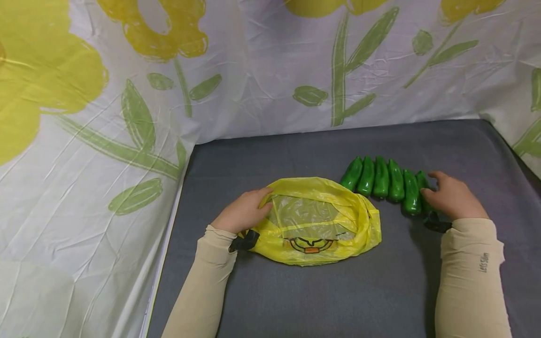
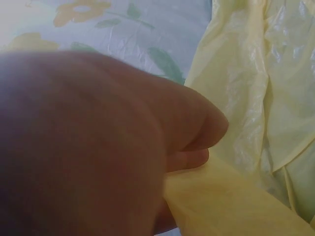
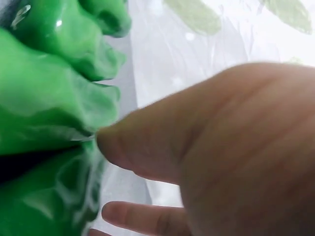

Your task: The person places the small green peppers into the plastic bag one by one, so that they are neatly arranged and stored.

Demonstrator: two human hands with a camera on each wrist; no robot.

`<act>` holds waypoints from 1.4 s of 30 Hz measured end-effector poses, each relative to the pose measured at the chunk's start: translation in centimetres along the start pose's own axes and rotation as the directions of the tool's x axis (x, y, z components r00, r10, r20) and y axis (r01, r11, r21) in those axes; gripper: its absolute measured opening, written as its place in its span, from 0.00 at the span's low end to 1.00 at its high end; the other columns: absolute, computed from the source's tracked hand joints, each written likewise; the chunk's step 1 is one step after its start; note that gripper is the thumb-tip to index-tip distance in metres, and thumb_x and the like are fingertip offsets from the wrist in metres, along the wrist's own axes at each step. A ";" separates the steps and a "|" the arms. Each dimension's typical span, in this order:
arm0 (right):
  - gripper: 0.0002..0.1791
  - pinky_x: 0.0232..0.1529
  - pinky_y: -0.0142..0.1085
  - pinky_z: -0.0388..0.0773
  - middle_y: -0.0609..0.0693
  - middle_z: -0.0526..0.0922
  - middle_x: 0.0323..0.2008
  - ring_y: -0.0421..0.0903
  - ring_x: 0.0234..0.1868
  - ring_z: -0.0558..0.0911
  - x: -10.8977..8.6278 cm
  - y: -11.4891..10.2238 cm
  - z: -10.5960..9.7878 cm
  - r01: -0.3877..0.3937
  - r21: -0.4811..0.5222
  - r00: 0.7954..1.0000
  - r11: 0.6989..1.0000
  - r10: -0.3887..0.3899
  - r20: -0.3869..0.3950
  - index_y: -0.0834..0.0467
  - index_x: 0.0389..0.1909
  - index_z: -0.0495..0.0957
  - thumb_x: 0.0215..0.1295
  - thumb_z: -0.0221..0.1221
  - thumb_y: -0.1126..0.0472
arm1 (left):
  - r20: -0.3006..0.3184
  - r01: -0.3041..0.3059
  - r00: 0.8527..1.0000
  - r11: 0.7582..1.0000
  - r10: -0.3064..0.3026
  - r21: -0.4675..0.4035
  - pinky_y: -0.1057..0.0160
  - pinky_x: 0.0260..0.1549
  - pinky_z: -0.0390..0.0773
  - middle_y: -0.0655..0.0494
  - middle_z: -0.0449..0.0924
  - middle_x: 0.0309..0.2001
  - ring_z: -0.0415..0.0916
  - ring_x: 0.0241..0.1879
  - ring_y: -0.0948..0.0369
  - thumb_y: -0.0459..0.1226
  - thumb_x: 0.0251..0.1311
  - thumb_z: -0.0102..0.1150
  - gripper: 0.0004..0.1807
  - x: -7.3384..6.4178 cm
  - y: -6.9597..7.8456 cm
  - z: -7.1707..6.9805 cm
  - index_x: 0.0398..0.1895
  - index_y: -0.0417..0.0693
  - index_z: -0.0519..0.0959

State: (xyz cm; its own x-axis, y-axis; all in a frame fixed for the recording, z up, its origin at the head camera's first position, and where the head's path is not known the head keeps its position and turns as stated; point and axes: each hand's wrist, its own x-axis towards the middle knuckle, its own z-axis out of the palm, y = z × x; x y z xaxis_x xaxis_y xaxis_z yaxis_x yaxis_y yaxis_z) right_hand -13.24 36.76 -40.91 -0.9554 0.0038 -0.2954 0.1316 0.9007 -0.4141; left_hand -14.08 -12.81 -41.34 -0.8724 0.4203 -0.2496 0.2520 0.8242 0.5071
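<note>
A yellow plastic bag point(image 1: 314, 223) lies open on the grey mat, its mouth facing up. My left hand point(image 1: 263, 201) grips the bag's left rim; the left wrist view shows my curled fingers point(image 2: 197, 147) pinching a fold of the yellow film point(image 2: 246, 123). A row of several glossy green peppers point(image 1: 380, 180) lies just right of the bag. My right hand point(image 1: 424, 190) rests on the rightmost pepper point(image 1: 421, 180). In the right wrist view its thumb point(image 3: 113, 142) touches that pepper point(image 3: 49, 196) from above and a finger point(image 3: 138, 216) lies below it.
The grey mat point(image 1: 321, 300) is bordered on the left, back and far right by a white cloth with yellow flowers and green leaves point(image 1: 105, 117). Both arms wear beige sleeves, each with a black strap at the wrist.
</note>
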 end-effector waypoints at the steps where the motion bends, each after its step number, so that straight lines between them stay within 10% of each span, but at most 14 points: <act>1: 0.39 0.57 0.75 0.67 0.86 0.62 0.65 0.83 0.63 0.66 0.1 0.1 0.1 -0.006 0.001 1.000 1.000 0.006 0.009 0.76 0.77 0.52 0.80 0.47 0.50 | 0.001 -0.003 1.000 1.000 0.003 -0.004 0.52 0.58 0.74 0.49 0.72 0.74 0.77 0.53 0.55 0.44 0.81 0.49 0.29 0.0 0.0 0.0 0.81 0.50 0.66; 8: 0.38 0.57 0.73 0.68 0.85 0.65 0.64 0.83 0.62 0.67 0.7 0.9 0.6 -0.012 0.004 1.000 1.000 0.012 0.013 0.76 0.76 0.54 0.78 0.45 0.53 | 0.029 0.000 1.000 0.999 0.001 -0.054 0.55 0.34 0.77 0.48 0.77 0.66 0.62 0.13 0.63 0.43 0.81 0.48 0.29 -0.1 0.1 0.0 0.81 0.50 0.64; 42: 0.36 0.55 0.71 0.70 0.87 0.66 0.61 0.83 0.58 0.69 0.2 0.8 0.5 -0.003 -0.028 1.000 1.000 0.002 -0.006 0.81 0.69 0.60 0.72 0.54 0.57 | 0.035 0.000 0.999 0.997 0.003 -0.080 0.59 0.23 0.75 0.53 0.78 0.34 0.61 0.12 0.63 0.43 0.81 0.48 0.28 -0.3 0.0 -0.3 0.80 0.50 0.66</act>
State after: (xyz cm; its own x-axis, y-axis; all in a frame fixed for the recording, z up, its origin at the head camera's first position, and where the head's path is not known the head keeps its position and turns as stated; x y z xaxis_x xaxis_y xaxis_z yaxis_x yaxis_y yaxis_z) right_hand -13.16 37.27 -41.77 -0.9567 0.0086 -0.2909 0.1264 0.9126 -0.3888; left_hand -13.91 -13.01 -41.01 -0.8563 0.4360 -0.2767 0.2180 0.7909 0.5718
